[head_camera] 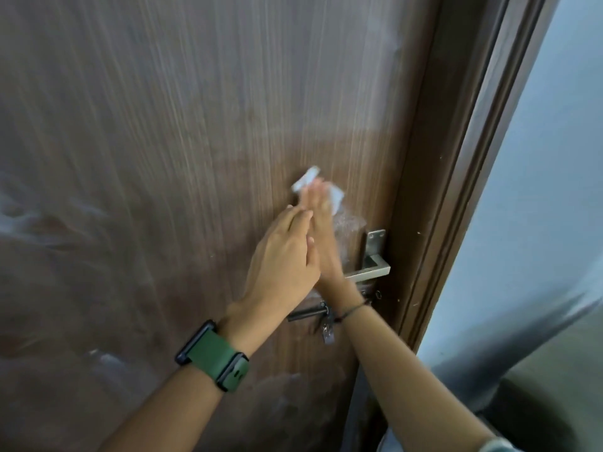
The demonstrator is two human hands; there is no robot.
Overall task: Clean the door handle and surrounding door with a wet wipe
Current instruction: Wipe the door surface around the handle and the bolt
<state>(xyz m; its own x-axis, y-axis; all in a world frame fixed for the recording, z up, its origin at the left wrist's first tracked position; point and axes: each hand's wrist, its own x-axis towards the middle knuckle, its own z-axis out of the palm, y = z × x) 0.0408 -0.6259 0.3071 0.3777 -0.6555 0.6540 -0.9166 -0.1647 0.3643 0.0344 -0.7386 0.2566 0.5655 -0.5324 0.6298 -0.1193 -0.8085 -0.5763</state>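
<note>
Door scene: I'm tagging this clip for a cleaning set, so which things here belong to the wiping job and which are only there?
Part of the job:
- wet wipe, pressed flat on the door
- right hand on the wipe
- left hand over the right
- door handle

Only there:
- sliding bolt
- door frame
- green watch

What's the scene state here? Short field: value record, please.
surface: brown wooden door, dusty streaks on its left part
wipe: white wet wipe flat on the door, above the handle
right hand: right hand presses the wipe with straight fingers
left hand: left hand flat, beside and partly over the right
handle: metal door handle, not touched by the wipe
below handle: dark sliding bolt
left wrist: green-strapped watch
</note>
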